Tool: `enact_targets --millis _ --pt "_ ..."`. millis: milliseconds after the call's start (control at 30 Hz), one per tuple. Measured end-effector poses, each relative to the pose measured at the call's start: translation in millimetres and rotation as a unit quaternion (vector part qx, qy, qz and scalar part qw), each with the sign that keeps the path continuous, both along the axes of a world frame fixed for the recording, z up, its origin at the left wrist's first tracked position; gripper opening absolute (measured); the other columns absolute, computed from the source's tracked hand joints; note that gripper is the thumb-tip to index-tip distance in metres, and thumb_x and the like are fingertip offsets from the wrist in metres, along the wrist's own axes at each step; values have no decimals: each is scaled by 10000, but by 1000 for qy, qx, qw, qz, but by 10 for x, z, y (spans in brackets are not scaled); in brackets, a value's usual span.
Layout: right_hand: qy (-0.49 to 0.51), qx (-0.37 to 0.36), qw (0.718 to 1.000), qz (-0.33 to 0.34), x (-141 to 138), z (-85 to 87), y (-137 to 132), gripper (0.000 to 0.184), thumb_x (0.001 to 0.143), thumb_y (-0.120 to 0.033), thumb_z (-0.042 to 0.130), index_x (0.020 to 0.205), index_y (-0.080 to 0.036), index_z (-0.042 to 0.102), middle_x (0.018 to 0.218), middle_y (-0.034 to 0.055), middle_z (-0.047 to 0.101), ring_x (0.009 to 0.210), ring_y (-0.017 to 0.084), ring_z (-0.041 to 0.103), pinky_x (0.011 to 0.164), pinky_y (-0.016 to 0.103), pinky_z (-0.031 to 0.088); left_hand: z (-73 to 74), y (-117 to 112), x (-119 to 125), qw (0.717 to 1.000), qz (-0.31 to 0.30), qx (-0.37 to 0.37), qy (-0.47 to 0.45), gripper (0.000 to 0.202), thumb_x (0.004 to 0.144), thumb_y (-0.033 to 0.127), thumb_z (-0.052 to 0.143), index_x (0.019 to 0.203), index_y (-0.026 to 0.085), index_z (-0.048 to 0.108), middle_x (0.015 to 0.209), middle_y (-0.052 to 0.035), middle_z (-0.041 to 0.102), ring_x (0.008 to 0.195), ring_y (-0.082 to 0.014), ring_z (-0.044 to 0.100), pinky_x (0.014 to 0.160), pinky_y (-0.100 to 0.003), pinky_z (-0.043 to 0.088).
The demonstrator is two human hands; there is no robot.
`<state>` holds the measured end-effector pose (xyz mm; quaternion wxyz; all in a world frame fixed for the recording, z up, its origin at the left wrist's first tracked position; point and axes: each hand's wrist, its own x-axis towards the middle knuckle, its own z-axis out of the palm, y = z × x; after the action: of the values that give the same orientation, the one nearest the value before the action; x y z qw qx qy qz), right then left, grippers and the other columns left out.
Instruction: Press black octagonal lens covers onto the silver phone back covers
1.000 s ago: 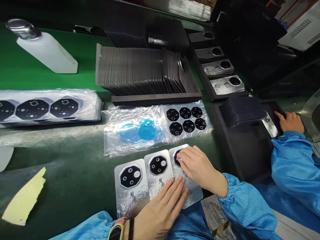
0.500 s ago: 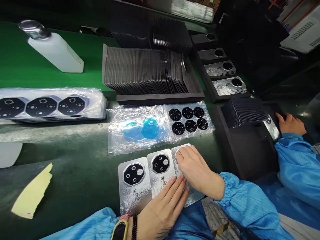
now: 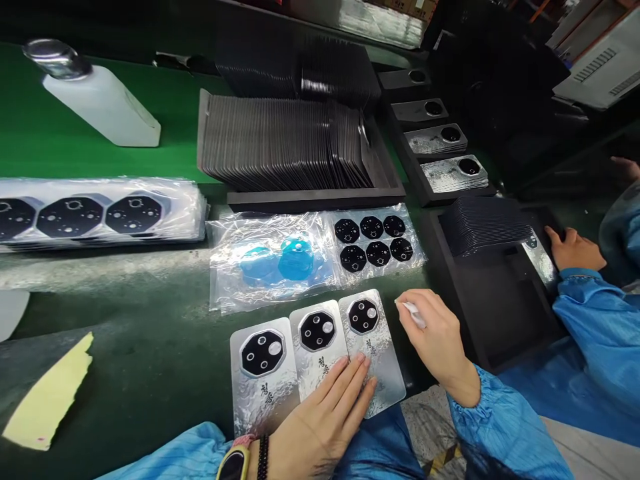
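Note:
Three silvery phone back covers with black camera panels lie side by side on the dark green table. They are a left cover (image 3: 250, 393), a middle cover (image 3: 311, 367) and a right cover (image 3: 384, 377). My left hand (image 3: 323, 417) rests with fingers stretched flat over the lower parts of the middle and right covers. Just right of the right cover, my right hand (image 3: 435, 337) is closed, pinching a small white wad (image 3: 414, 313) whose material is unclear. Behind the covers lies a clear film sheet (image 3: 417, 233) bearing several black octagonal pieces.
Beside that sheet are clear bags (image 3: 230, 287) with blue discs. A stack of film sheets (image 3: 193, 193), a white bottle (image 3: 105, 103) and torn yellow paper (image 3: 50, 393) lie left. Black trays (image 3: 310, 200) stand behind. At right, another person's hand (image 3: 575, 250) is by a tray (image 3: 510, 320).
My right hand has lifted off the right cover and moved right, uncovering its black camera panel. The white wad now shows in its fingers. My left hand stays flat on the covers.

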<state>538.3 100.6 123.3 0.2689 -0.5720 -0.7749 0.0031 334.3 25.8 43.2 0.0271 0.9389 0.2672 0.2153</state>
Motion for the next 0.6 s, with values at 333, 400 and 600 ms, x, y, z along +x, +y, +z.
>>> enact_targets --millis 333,400,600 --pt "-72 -38 994 -74 209 -106 -43 220 943 -204 433 805 -206 604 766 39 668 710 185 603 617 312 401 -8 -15 -37 1000 1 -8 -8 449 885 203 451 1321 97 478 1387 -135 514 1363 -273 362 1161 -440 233" --pt "-82 -51 993 -73 212 -106 -31 187 932 -225 457 834 -211 615 808 48 681 775 209 606 637 326 408 -15 -10 -41 1000 -3 -9 -10 454 875 197 467 1317 94 481 1371 -139 527 1357 -278 370 1153 -447 243" --pt "-35 -9 996 -86 180 -119 224 153 925 -247 477 871 -206 615 875 59 704 857 229 620 705 356 459 60 85 -58 1000 -3 -5 -25 366 916 188 425 1257 110 531 1283 -124 595 1317 -250 427 1149 -404 234"
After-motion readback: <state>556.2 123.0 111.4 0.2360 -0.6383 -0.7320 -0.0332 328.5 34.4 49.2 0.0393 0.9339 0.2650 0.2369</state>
